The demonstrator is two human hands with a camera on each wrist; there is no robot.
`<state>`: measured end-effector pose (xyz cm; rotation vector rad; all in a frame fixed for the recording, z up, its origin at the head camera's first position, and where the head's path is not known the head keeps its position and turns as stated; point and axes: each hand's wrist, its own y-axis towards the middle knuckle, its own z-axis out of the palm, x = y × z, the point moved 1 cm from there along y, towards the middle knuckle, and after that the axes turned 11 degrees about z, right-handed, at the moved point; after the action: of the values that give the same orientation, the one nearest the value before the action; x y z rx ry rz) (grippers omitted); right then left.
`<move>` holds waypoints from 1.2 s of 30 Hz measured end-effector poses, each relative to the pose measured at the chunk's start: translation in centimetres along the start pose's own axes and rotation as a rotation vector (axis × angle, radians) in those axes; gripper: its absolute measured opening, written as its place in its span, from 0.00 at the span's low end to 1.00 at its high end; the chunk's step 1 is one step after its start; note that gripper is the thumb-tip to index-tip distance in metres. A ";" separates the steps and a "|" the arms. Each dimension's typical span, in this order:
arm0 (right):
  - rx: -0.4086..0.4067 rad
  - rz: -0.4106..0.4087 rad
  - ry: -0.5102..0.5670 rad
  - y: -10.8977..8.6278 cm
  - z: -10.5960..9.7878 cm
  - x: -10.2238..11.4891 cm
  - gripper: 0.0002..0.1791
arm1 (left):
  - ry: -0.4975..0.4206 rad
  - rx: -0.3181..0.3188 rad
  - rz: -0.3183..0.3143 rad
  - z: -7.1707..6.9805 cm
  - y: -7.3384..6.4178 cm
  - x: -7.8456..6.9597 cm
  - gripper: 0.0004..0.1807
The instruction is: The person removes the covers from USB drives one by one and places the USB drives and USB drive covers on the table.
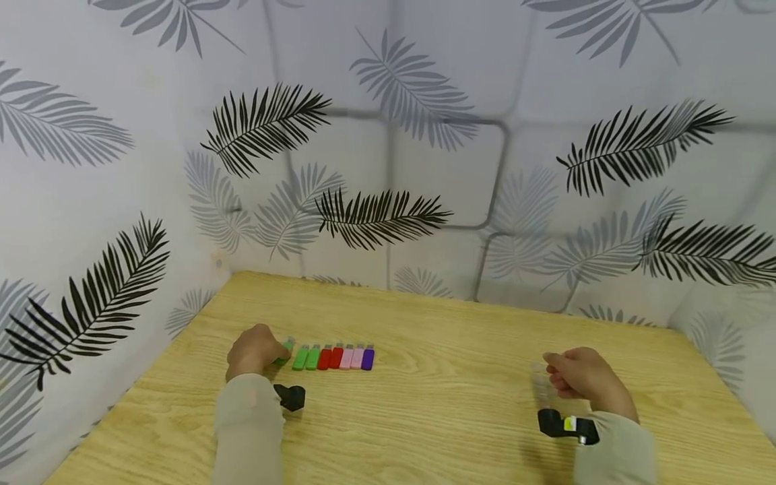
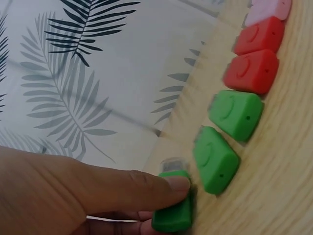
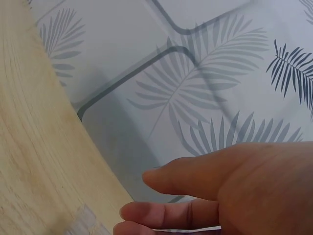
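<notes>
My left hand [image 1: 254, 350] pinches a green USB stick [image 2: 172, 215] between thumb and fingers at the left end of a row; its clear-capped end points away. Beside it lie two green USB sticks [image 2: 216, 164], then two red ones [image 2: 252, 72], two pink ones [image 1: 351, 358] and a purple one [image 1: 368, 358]. Off to the right, my right hand [image 1: 582, 377] hovers by a clear plastic container [image 1: 539, 387] with divided sections, partly hidden behind the hand and wrist. In the right wrist view a gap shows between thumb and fingers, with nothing held.
The wooden table [image 1: 436, 404] runs back to a wall covering [image 1: 436, 162] printed with leaves. Black wrist cameras sit on both arms, the left one [image 1: 291, 397] just in front of the USB row. Table surface lies between the row and the container.
</notes>
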<state>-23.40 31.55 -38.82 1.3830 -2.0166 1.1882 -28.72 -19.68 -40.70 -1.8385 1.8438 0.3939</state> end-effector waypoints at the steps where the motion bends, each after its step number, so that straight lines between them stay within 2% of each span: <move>1: -0.002 -0.006 -0.008 0.0 0.1 0.1 0.20 | -0.001 -0.001 0.003 -0.1 -0.1 0.0 0.16; 5: 0.013 -0.023 -0.034 0.0 0.2 0.7 0.19 | -0.029 -0.023 0.029 -0.8 -0.5 -0.3 0.11; 7: 0.027 -0.032 -0.043 -0.1 0.3 1.0 0.19 | -0.058 -0.046 0.048 -1.2 -0.7 -0.5 0.12; 10: 0.032 -0.060 -0.062 -0.1 0.4 1.4 0.18 | -0.100 -0.057 0.115 -1.4 -0.8 -1.0 0.13; 17: 0.090 -0.241 -0.129 -0.9 1.6 3.1 0.17 | -0.138 0.058 0.334 -1.5 -1.0 -3.4 0.08; 19: 0.117 -0.292 -0.141 -1.3 2.2 3.9 0.16 | -0.123 0.066 0.387 -1.4 -1.0 -4.3 0.08; 23: 0.132 -0.332 -0.173 -2.0 3.2 5.4 0.15 | -0.086 0.066 0.462 -1.3 -1.3 -6.1 0.09; 29: 0.139 -0.380 -0.217 -3.0 4.1 7.0 0.14 | -0.059 0.055 0.514 -1.4 -2.0 -8.4 0.09; 36: 0.115 -0.409 -0.282 -3.9 4.7 8.0 0.15 | -0.027 0.027 0.577 -2.0 -3.3 -10.2 0.10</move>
<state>-22.67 22.72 -33.93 1.9986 -1.7319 0.9798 -26.18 -12.26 -33.07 -1.2444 2.3273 0.5819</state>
